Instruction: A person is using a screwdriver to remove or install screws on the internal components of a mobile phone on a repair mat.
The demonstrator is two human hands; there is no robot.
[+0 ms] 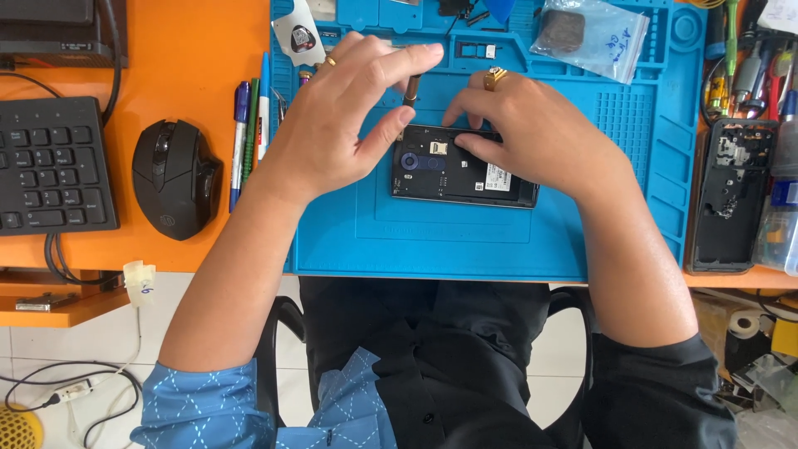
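An orange counter (183, 50) carries a wide blue work mat (465, 241), and nearly everything in use sits on that mat. Off to the left lie a black keyboard (50, 166) and a black mouse (174, 179); a few pens (248, 133) rest along the mat's left edge. At the right edge stands a second dark phone shell (731, 195), stripped and set aside, with assorted tools (748, 75) above it. A clear plastic bag (594, 33) lies near the mat's top.

In the middle of the mat lies the phone (461, 175), face down, its back cover already off so the dark inner plate, a round blue part and white labels are exposed. That much looks done; the inner parts appear to be in place, so the work inside seems to be at an early stage.

The right hand (532, 125) is curled, fingertips pressing the phone's upper edge to steady it, gripping nothing. The left hand (332, 125) pinches a slim screwdriver (411, 90) between thumb and fingers, held upright with its tip down at the phone's top left corner. Whether the tip sits in a screw is too small to tell.
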